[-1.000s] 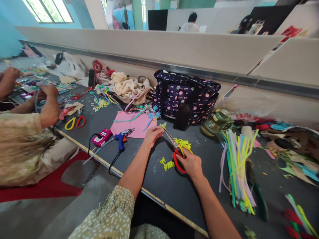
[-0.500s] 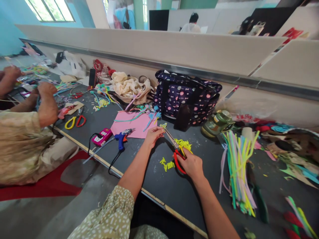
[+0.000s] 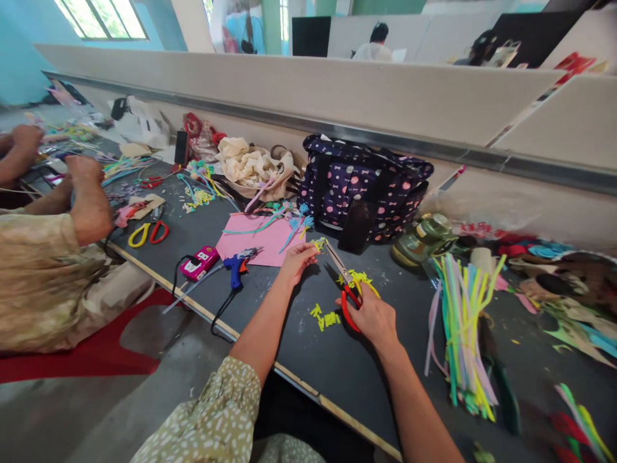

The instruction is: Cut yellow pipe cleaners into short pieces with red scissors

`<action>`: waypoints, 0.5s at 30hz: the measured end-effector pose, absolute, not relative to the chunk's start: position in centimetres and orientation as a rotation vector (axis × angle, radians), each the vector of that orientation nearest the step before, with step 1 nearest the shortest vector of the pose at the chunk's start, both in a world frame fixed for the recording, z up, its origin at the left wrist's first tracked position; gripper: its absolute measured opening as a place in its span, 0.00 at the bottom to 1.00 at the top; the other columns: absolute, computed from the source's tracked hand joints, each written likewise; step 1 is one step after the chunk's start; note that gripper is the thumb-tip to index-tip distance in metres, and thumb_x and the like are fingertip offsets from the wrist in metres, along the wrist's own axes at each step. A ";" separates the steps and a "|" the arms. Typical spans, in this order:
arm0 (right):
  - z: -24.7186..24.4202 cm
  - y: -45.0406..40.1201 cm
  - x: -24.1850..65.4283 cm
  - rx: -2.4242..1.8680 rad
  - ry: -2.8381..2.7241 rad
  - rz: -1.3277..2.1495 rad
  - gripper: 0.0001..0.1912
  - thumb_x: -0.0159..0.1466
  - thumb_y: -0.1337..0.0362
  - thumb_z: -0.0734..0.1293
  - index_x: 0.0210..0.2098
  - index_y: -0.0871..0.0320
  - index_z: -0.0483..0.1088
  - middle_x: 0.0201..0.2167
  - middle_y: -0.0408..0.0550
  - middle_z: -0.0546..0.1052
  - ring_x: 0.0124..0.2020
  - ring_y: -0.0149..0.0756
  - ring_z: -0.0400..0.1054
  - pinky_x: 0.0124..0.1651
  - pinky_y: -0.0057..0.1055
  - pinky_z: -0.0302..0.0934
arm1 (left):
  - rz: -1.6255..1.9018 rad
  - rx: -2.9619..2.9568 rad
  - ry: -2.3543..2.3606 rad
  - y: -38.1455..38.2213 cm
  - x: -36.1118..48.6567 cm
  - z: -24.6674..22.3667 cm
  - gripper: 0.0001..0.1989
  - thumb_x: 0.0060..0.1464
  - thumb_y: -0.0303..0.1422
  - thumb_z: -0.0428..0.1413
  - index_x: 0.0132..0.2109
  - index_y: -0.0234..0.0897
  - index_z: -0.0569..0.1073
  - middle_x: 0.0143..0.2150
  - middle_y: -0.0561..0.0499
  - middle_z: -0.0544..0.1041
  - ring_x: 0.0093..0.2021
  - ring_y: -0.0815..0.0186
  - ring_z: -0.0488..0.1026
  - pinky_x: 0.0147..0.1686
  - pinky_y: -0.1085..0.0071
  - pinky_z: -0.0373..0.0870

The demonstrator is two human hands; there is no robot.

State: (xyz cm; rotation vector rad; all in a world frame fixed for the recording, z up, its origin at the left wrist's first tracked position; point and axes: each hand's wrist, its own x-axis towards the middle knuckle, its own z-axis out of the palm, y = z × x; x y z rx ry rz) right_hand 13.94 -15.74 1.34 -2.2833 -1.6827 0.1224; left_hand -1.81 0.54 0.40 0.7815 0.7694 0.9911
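Observation:
My left hand (image 3: 297,263) pinches a small yellow-green piece (image 3: 319,244) between thumb and fingertips, above the dark tabletop. The fingers of my right hand (image 3: 376,316) are wrapped around the handles of a pair of scissors (image 3: 339,262), one handle red and the other yellow. The scissor tips point up and left, right beside the held piece; whether they touch it I cannot tell. Under the scissors lies a heap of short yellow cut pieces (image 3: 359,278). Several more yellow pieces (image 3: 330,319) lie between my forearms.
A blue glue gun (image 3: 235,272), a pink box (image 3: 199,263) and a pink sheet (image 3: 231,243) lie to the left. Behind are a patterned bag (image 3: 322,186) and a green bottle (image 3: 418,243). A fuzzy-stem bundle (image 3: 463,334) lies right. At left, another person's arm (image 3: 89,199) rests near spare scissors (image 3: 148,235).
The scissors and my right hand have shifted slightly right and up, with the tips a little farther from my left fingertips. The view has also moved slightly.

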 end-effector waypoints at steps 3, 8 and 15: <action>1.6 -15.8 13.9 -2.285 -1.664 0.128 0.24 0.57 0.41 0.60 0.39 0.54 0.65 0.26 0.43 0.74 0.30 0.35 0.70 0.27 0.27 0.47 | 0.997 0.770 0.754 0.5 -1.9 0.4 0.17 0.34 0.33 0.67 0.33 0.32 0.74 0.26 0.51 0.77 0.22 0.73 0.69 0.31 0.71 0.69; 1.0 -15.8 14.2 -2.288 -1.654 0.079 0.22 0.57 0.43 0.61 0.40 0.54 0.66 0.27 0.42 0.74 0.31 0.34 0.69 0.27 0.27 0.49 | 1.025 0.763 0.767 0.5 -1.9 0.5 0.16 0.34 0.33 0.67 0.33 0.33 0.74 0.26 0.52 0.76 0.22 0.74 0.67 0.31 0.71 0.68; 0.5 -15.9 14.7 -2.355 -1.724 -0.102 0.21 0.60 0.48 0.61 0.45 0.56 0.67 0.32 0.47 0.76 0.33 0.35 0.70 0.29 0.29 0.51 | 1.091 0.904 0.815 0.2 -1.7 1.2 0.12 0.39 0.35 0.64 0.31 0.33 0.74 0.25 0.53 0.73 0.24 0.74 0.66 0.30 0.73 0.66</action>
